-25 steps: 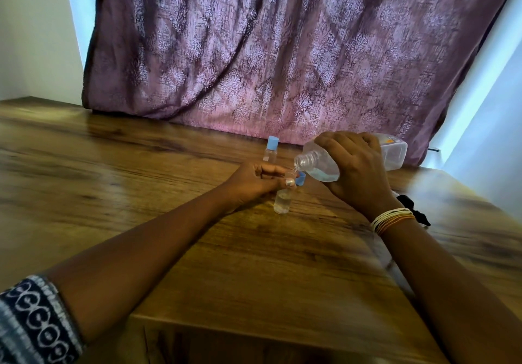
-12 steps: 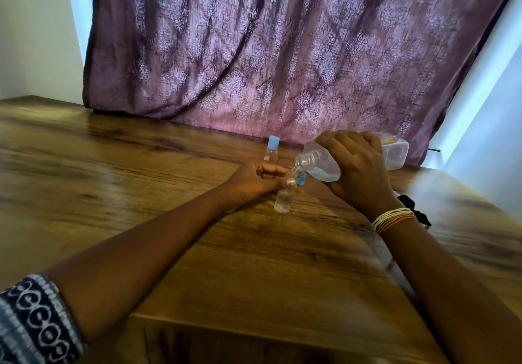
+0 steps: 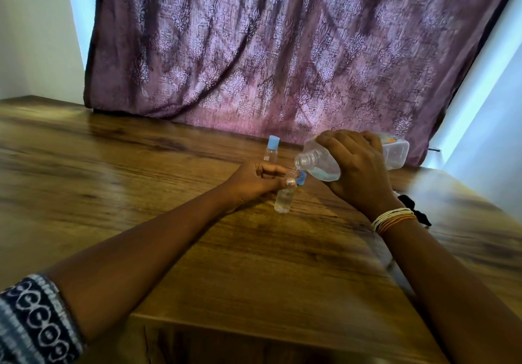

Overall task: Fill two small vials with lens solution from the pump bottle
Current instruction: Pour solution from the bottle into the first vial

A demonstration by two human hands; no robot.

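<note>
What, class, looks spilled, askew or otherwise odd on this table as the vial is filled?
No spill shows. One oddity: the pump bottle, tipped in the right hand, has no pump on its bare threaded neck. A black object behind that wrist is too hidden to identify. The left hand holds the open vial upright.

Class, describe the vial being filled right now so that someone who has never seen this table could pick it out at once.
Start at the wooden table in front of the purple curtain. Near its middle, the left hand steadies an open vial standing under the mouth of the tilted bottle held by the right hand. Unlike the capped vial behind it, it has no blue cap on.
</note>
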